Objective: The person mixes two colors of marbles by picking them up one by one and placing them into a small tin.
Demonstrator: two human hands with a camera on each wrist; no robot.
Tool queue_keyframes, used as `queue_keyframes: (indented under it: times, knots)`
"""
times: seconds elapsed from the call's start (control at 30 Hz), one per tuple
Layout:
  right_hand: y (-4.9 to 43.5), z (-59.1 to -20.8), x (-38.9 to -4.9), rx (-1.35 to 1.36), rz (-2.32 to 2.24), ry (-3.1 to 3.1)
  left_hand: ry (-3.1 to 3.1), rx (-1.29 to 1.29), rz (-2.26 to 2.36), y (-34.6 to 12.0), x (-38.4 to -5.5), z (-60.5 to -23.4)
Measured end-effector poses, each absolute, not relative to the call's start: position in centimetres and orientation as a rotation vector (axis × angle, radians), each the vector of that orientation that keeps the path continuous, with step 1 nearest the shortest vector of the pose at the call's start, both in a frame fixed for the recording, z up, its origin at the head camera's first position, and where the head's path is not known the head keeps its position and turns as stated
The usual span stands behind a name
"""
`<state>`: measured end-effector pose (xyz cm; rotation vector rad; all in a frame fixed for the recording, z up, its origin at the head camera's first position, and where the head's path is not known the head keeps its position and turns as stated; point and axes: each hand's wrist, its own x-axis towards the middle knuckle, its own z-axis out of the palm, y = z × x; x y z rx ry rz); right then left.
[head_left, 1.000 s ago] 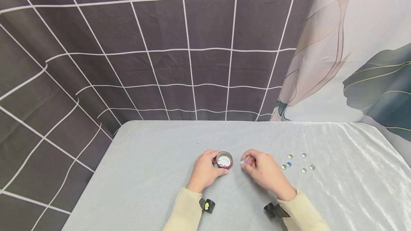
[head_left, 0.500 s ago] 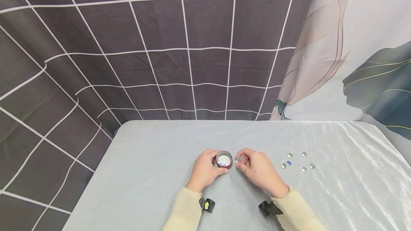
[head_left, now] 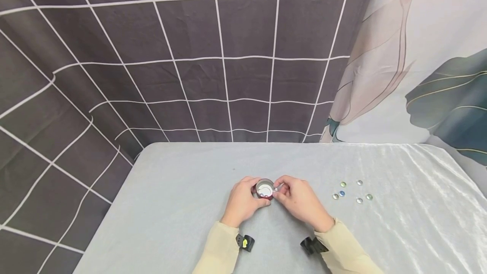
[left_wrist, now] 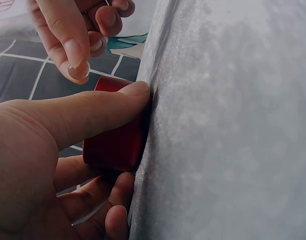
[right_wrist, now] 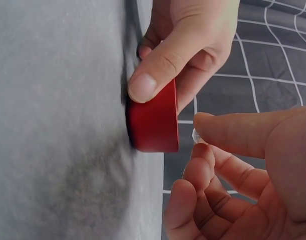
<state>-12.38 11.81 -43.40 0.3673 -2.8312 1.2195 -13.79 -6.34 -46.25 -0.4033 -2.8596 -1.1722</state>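
Observation:
My left hand grips a small round red tin around its side, with the thumb along the near wall. The tin stands upright on the cloth; its open top shows a silvery inside in the head view, with a few small shiny pieces at the bottom. Thumb and forefinger of my right hand pinch a clear glass bead. That hand is at the tin's right rim, and the bead sits just above rim height in both wrist views. The right hand's other fingers are loosely curled below.
Several flat glass beads, among them a blue bead and a green bead, lie scattered to the right of my right hand. A pale grey cloth covers the table. Behind it hangs a dark checked curtain.
My right hand has moved left with the clear glass bead, from a gap beside the tin up to its rim. The left hand and the tin have stayed in place.

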Motion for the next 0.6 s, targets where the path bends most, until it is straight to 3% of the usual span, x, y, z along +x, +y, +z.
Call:
queue_keyframes:
  times: [0.6]
  knots:
    - [10.92, -43.71, -12.74, 0.387, 1.215, -2.832, -2.856, -0.425, -1.156, -6.50, -13.84, -46.35]
